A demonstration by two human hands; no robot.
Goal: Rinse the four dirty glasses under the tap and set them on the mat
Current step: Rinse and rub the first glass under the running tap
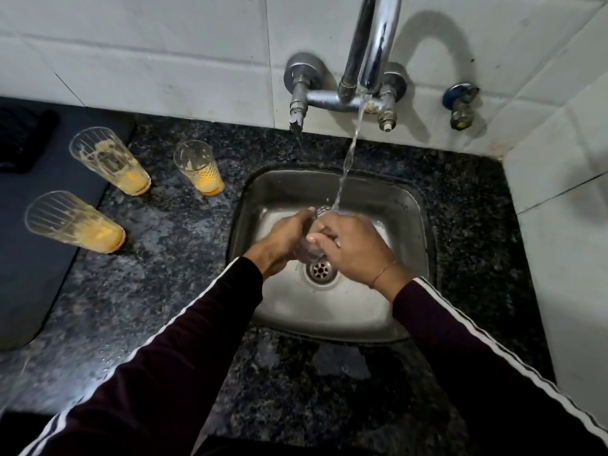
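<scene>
Both hands meet over the steel sink [404,205], wrapped around one clear glass [311,250] that they hold between them under the stream from the tap [371,44]. The left hand [283,240] curls around its near-left side and the right hand [353,243] closes over its top and right, fingers folded on the wall. The glass seems to lie tilted, its long axis running from the drain end up toward the falling water [347,159], which strikes at its far end; whether that end is the mouth cannot be told.

Three more glasses stand upright on the bench's left side, well apart from the sink: one [200,167] on the speckled dark stone just left of the basin, and two [110,161] [74,222] at the edge of the dark, matte mat [39,268], each streaked and holding thick orange residue at the bottom. They are ribbed, tapered tumblers, likely slippery when wet.

Judging from this, the first glass is being rinsed and none is finished. The mat lies to the left, so the left hand is nearer for setting it down.
</scene>
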